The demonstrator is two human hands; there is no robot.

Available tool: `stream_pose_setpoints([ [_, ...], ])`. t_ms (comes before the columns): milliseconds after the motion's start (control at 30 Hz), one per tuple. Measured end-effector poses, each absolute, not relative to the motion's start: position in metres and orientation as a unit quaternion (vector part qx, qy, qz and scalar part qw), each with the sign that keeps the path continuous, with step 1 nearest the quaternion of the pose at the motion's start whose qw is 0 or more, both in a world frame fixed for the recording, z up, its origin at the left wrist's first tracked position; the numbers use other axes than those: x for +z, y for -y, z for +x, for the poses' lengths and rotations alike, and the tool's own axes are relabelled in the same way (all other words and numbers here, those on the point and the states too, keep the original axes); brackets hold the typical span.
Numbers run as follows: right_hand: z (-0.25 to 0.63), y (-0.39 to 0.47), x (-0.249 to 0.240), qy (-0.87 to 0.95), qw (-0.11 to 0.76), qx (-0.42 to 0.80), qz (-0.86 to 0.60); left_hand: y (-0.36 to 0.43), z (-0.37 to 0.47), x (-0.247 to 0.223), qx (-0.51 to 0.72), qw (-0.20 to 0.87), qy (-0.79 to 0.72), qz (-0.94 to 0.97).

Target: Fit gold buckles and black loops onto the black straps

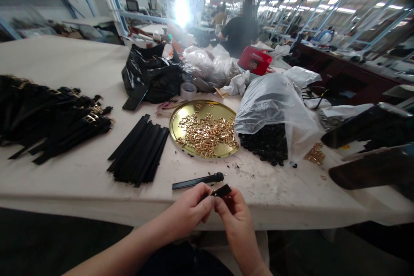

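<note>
At the table's front edge, my left hand (196, 205) and my right hand (235, 209) meet, fingers pinched together. Between them is a short black strap (223, 190), its end sticking up by my right fingers. A bit of gold metal (212, 191), perhaps a buckle, shows at my left fingertips; the fingers hide the rest. Just beyond lies one black strap with a buckle (198, 180). Farther back, a round gold tray (174, 114) carries many loose gold buckles (207, 136). Left of the tray rests a stack of flat black straps (139, 151).
A heap of buckled black straps (64, 116) covers the left side. Small black pieces (267, 142) spill from a clear plastic bag (271, 99). Behind are a black bag (152, 73), a tape roll (188, 90) and a red packet (255, 60). Dark panels (371, 166) jut in at right. Another person (241, 32) is farther back.
</note>
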State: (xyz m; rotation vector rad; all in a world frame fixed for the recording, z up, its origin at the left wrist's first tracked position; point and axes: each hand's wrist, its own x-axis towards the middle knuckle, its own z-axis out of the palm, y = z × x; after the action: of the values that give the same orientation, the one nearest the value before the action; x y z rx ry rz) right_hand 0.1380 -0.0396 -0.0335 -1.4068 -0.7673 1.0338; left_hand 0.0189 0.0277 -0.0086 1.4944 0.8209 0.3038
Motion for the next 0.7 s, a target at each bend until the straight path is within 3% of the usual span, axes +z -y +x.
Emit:
stream_pose_setpoints([
  [100,0.142,0.041,-0.031,0.323,0.573,0.435,-0.615,-0.03,0.018,-0.013,0.112,0.687,-0.354,0.625],
  [333,0.145,0.036,-0.023,0.112,0.595,0.634,-0.481,-0.028,0.017,-0.01,0.091,0.769,-0.327,0.541],
  [567,0.145,0.048,-0.025,0.218,0.616,0.499,-0.57,-0.015,0.026,-0.004,0.12,0.742,-0.364,0.551],
  [700,0.149,0.054,-0.024,0.234,0.598,0.53,-0.554,-0.01,0.024,0.0,0.11,0.716,-0.344,0.597],
])
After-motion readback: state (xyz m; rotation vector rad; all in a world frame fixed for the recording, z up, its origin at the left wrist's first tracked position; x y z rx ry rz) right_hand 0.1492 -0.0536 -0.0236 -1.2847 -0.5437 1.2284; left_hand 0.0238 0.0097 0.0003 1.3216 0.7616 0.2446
